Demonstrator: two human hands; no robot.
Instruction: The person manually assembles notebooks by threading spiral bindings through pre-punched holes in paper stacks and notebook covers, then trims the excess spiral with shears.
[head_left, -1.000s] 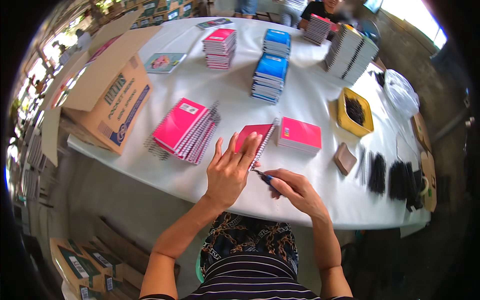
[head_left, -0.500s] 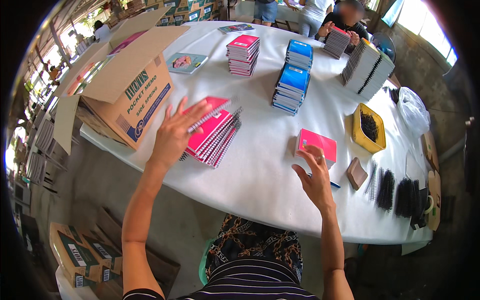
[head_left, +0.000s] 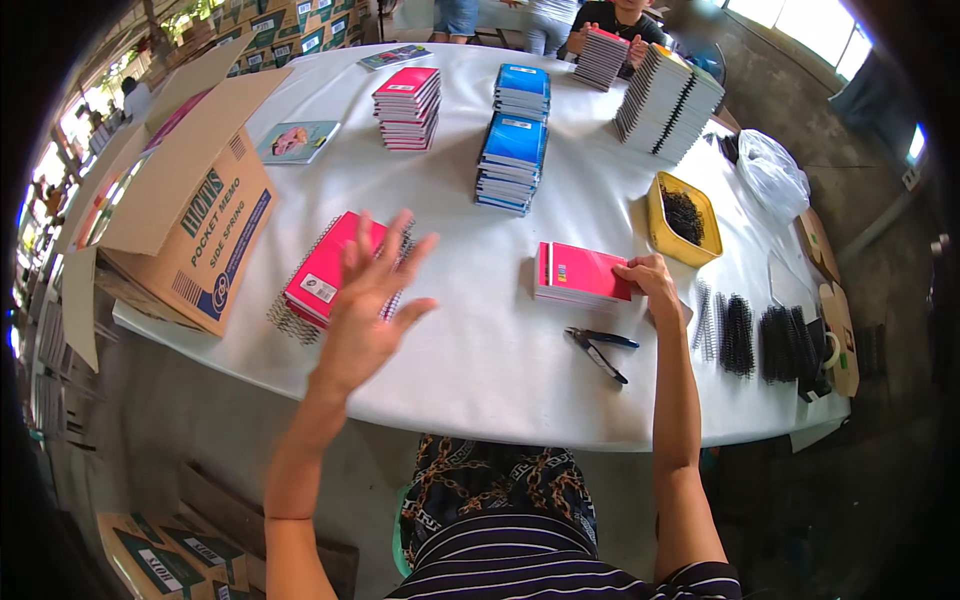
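My left hand (head_left: 372, 295) is open, fingers spread, above a stack of pink spiral notebooks (head_left: 330, 275) and partly hiding it. Nothing is in that hand. Over to the right, my right hand (head_left: 652, 280) grips the right edge of a pink notebook (head_left: 580, 270) on a short pile; no wire coil shows on this pile. Its thumb is mostly hidden. In front of the pile lies a pair of cutting pliers (head_left: 600, 350) with dark blue handles.
An open cardboard box (head_left: 205, 225) stands at left. Farther back are pink notebooks (head_left: 407, 110), blue notebooks (head_left: 512, 150) and tall white-paged spiral books (head_left: 668, 105). At right sit a yellow tub (head_left: 685, 220) of black pieces, black coils (head_left: 738, 335) and a plastic bag (head_left: 773, 175). Someone across holds notebooks.
My left hand has let go of a pink spiral notebook, now lying on the left stack. My right hand has come down onto the right pile and gripped a notebook's edge. The view has shifted.
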